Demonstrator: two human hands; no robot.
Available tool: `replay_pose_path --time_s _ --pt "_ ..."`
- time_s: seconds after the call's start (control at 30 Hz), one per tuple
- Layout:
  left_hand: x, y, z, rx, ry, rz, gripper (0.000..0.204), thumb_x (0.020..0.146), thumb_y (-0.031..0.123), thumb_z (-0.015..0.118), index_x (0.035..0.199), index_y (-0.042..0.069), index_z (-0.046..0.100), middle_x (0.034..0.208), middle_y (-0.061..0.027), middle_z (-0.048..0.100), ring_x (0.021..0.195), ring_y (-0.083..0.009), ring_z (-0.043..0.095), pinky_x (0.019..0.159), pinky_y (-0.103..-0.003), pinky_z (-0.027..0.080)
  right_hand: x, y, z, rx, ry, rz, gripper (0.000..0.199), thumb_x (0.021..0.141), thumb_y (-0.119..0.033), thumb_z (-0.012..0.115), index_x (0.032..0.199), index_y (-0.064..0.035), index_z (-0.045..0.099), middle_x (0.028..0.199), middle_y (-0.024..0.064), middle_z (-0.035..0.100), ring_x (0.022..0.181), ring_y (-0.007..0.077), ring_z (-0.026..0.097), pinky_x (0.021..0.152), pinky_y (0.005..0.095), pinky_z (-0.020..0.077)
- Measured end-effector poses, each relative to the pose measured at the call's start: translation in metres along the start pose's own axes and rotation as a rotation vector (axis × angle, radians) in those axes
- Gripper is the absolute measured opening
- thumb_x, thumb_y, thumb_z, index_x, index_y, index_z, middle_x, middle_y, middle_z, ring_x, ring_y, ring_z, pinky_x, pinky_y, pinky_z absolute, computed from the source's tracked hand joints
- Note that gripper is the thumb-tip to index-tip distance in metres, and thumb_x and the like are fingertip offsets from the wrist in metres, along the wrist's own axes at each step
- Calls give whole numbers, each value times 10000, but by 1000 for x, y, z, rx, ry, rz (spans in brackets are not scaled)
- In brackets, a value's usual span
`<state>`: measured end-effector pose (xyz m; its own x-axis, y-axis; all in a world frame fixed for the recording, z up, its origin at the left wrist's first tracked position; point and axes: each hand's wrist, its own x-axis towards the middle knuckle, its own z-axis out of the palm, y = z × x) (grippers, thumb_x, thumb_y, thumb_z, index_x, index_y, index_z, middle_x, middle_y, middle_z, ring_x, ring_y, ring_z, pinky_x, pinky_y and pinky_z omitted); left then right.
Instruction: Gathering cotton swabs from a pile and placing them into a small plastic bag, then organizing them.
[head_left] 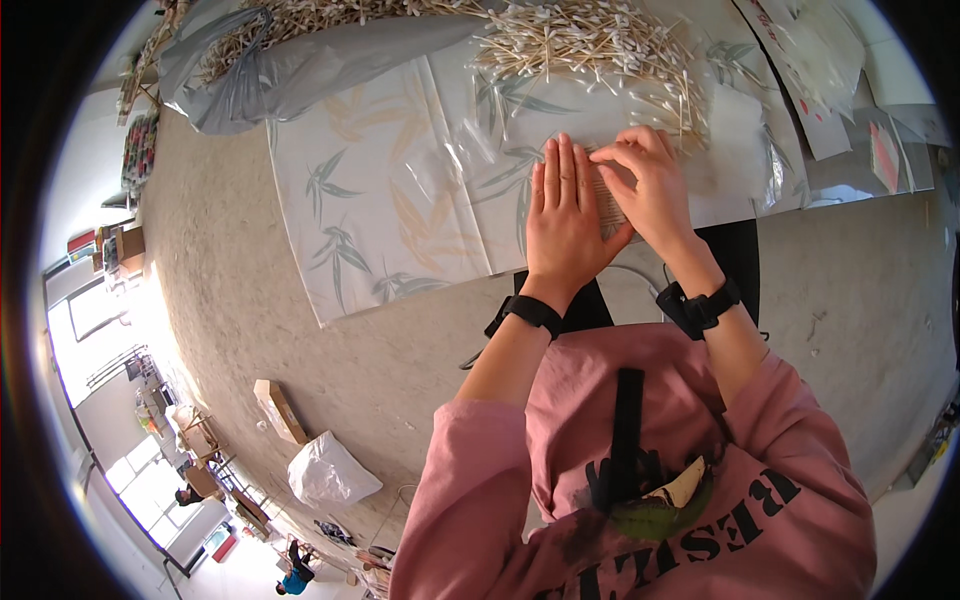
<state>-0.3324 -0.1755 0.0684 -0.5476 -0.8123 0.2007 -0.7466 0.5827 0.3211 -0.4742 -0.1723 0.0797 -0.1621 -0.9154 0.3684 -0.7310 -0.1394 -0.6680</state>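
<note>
On the patterned table cover, a flat row of cotton swabs (pixel 609 208) lies side by side, partly covered by my hands. My left hand (pixel 568 215) rests flat on it, fingers stretched out and pointing away from me. Close on its right, my right hand (pixel 655 185) is bent, with thumb and forefinger drawn toward each other by the left fingertips. What is between them, if anything, is too small to make out. A big loose heap of cotton swabs (pixel 590 40) spreads beyond my hands, some straying down toward the right hand.
A grey plastic bag (pixel 330 70) with more swabs lies at the far left of the table cover (pixel 350 180). Clear plastic bags (pixel 735 140) lie to the right. On the floor are a white bag (pixel 332 470) and a cardboard piece (pixel 280 410).
</note>
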Motion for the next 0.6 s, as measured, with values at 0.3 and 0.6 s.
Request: replay_pose_path --time_s 0.3,0.6 --pt "-4 -4 -5 -98 -39 -21 947 878 563 584 1469 -111 277 1559 -308 221 1474 -424 195 1190 -499 199 39 17 5 -230 -42 -50 110 764 -98 726 854 -139 679 999 5 572 962 255 557 836 405 479" --pt "-18 -23 -43 -1132 419 -557 558 1067 334 323 1506 -10 305 1582 -144 300 1470 -285 270 1201 -420 202 6 -17 31 -304 -30 -64 497 881 -31 559 1369 -26 465 1458 156 441 1417 356 343 1147 500 307"
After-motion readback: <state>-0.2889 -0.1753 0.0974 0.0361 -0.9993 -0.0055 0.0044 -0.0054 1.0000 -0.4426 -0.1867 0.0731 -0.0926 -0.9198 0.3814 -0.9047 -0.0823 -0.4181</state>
